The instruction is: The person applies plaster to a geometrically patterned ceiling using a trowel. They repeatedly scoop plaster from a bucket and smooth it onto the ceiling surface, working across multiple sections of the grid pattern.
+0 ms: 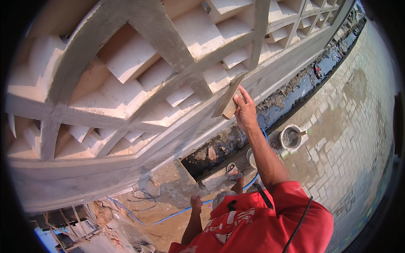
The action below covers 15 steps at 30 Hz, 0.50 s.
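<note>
My right hand (245, 110) is raised to the pale patterned wall (192, 69), its fingers wrapped round the handle of a wooden plastering float (230, 101). The float's thin board is held edge-on to my view at the lower band of the wall, just under the recessed shapes. Whether its face touches the wall, I cannot tell. Lower down, my left hand (196, 202) hangs away from the wall with its fingers loosely curled in and nothing visible in them.
A dark, wet trench (295, 92) runs along the wall's foot. A white bucket (291, 138) with grey mix and a tool stands on the paving (337, 164). A blue hose (181, 209) crosses the ground by my feet (234, 172). Wooden sticks (69, 225) stand lower left.
</note>
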{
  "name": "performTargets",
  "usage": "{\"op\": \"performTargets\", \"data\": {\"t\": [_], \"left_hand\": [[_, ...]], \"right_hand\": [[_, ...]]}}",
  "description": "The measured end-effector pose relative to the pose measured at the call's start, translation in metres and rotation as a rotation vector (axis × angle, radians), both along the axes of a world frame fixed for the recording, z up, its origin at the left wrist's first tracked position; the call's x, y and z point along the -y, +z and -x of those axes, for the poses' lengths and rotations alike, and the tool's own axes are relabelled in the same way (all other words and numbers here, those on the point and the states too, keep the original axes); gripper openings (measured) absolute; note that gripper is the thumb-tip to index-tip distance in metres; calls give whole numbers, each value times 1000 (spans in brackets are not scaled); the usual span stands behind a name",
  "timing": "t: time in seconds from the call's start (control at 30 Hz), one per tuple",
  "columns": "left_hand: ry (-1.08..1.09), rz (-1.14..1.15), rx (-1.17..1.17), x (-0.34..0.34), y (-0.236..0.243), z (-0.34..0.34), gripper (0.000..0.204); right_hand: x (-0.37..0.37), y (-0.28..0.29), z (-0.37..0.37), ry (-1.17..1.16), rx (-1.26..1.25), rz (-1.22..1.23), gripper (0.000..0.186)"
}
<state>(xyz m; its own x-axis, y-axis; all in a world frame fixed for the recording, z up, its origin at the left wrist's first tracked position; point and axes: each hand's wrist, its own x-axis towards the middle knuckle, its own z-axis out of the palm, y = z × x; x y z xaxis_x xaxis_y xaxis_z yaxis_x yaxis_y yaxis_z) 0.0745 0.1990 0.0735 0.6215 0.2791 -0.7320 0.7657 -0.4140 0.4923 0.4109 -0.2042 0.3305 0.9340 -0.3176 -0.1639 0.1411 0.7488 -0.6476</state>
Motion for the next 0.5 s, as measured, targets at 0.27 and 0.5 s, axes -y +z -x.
{"op": "performTargets", "data": {"t": [0.27, 0.5], "left_hand": [[-383, -185, -1, 4, 23, -8, 40], [-424, -160, 30, -8, 6, -2, 39]], "right_hand": [[-68, -4, 9, 27, -149, 449, 54], [-5, 4, 14, -125, -78, 183, 54]]}}
